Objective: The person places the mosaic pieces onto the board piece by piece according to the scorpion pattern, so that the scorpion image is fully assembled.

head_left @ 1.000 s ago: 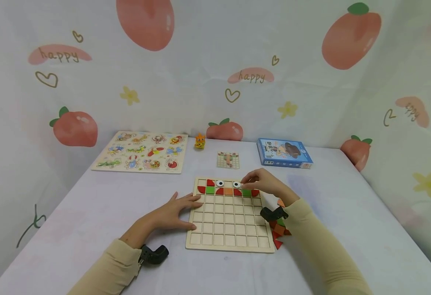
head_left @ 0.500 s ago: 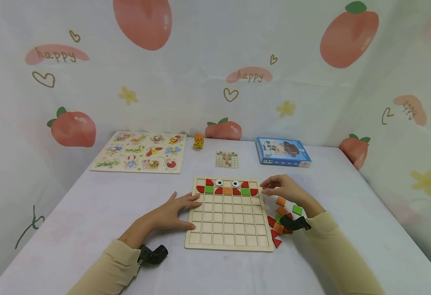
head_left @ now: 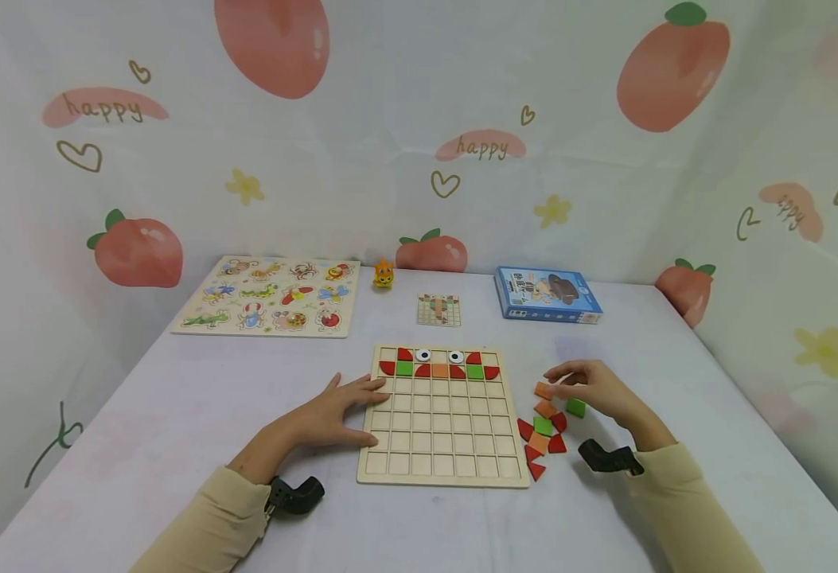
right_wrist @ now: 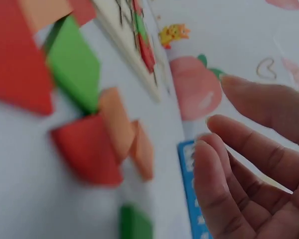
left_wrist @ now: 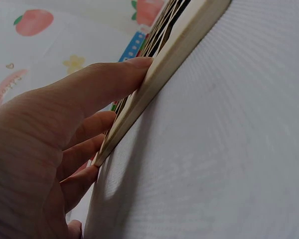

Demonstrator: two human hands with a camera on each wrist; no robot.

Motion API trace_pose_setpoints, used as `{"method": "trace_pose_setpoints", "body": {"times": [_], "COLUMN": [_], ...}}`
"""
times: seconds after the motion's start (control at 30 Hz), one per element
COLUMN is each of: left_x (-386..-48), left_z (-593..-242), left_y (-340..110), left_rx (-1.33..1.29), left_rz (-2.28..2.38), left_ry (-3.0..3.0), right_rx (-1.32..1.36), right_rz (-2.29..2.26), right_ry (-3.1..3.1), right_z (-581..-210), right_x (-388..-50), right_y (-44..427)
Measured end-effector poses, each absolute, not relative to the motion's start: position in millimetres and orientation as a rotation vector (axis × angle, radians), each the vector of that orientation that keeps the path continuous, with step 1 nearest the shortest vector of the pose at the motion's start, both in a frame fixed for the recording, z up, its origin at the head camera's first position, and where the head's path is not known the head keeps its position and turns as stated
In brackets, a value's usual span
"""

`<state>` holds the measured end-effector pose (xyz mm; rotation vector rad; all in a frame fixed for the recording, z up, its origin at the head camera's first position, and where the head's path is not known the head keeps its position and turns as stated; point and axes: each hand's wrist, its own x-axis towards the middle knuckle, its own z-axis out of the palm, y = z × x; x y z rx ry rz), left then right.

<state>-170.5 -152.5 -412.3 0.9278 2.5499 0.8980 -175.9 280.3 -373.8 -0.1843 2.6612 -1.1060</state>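
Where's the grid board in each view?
Head: grid board just below picture centre.
Left wrist: grid board upper centre, edge running diagonally, cut off by the frame top.
Right wrist: grid board top centre, partly cut off.
Shared landmark: blue box, at least partly visible in all three.

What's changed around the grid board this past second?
The right hand, now visibly empty, moved off the grid board, rightward and toward the person, to the loose pieces, uncovering a red piece in the top row. The left hand stayed at the board's left edge.
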Motion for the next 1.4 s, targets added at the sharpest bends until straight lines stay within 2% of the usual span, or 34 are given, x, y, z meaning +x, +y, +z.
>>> {"method": "trace_pose_setpoints", "body": {"times": [0.47,1.4], "left_x": [-169.1,-169.5], "left_z": [-410.5,-410.8], "left_y": [-150.7,-151.9], "left_rx": [0.931,0.926], "left_rz": [0.893,0.894], "left_ry": [2.541,2.554], "right_rx": [0.023,-0.098], "right_rz": [-1.065,-1.260], "right_ry": [2.672,2.562], "right_z": [-395.9,-391.2], "right_x": [-157.2,-178.7], "right_y": [312.2,289.4]}}
